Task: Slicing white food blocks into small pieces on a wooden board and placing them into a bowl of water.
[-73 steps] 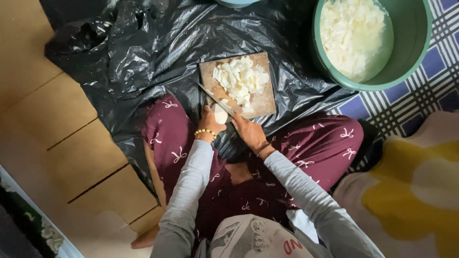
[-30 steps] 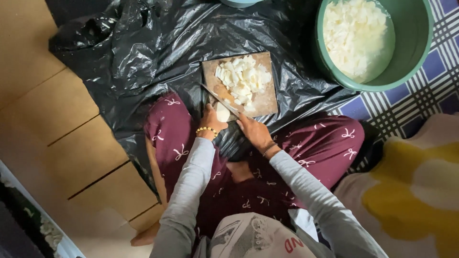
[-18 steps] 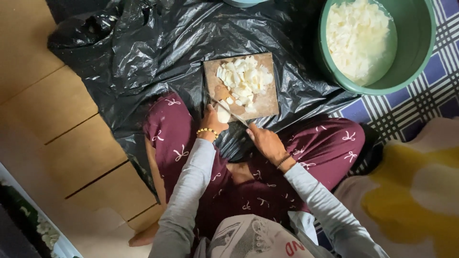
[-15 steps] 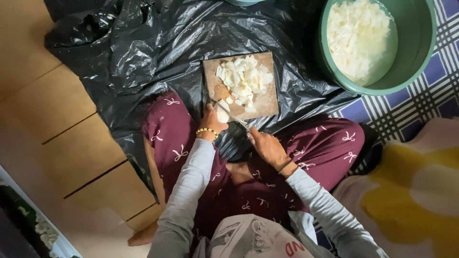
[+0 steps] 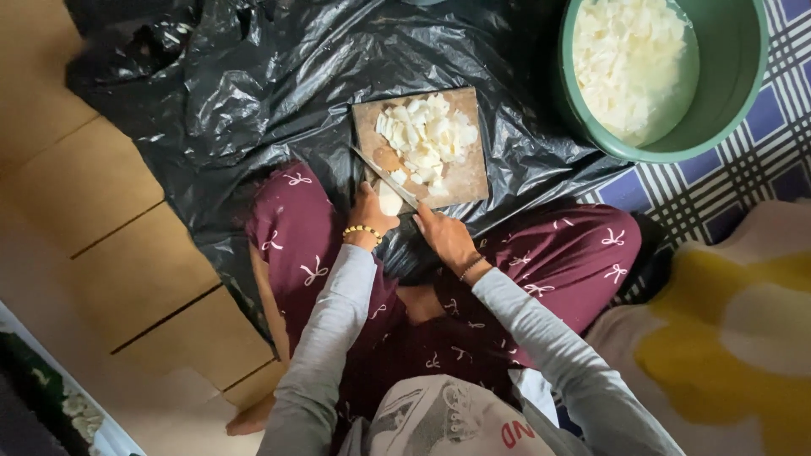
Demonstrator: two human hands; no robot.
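Slid back up from the lap to the board's near edge, right hand (image 5: 445, 236) closed on the knife (image 5: 384, 175), left hand (image 5: 369, 213) pinching one pale uncut piece (image 5: 389, 201); heap of chopped bits (image 5: 425, 139) on the board (image 5: 464, 175), bowl (image 5: 737, 63) largely filled.

Plastic sheet (image 5: 253, 76): glossy black. Cutting board (image 5: 463, 173): brown wood. Chopped pieces (image 5: 425, 139) on board: white to cream. Basin (image 5: 735, 76): green, its contents (image 5: 629, 51) pale white. Trousers (image 5: 583, 257): maroon, small white bow motifs. Sleeves (image 5: 325, 338): plain grey. Bracelet (image 5: 363, 230) at left wrist: gold beads. Mat (image 5: 760, 160): blue and white check, dark lines. Cushion (image 5: 726, 338): yellow and off-white patches. Floor (image 5: 93, 194): tan.
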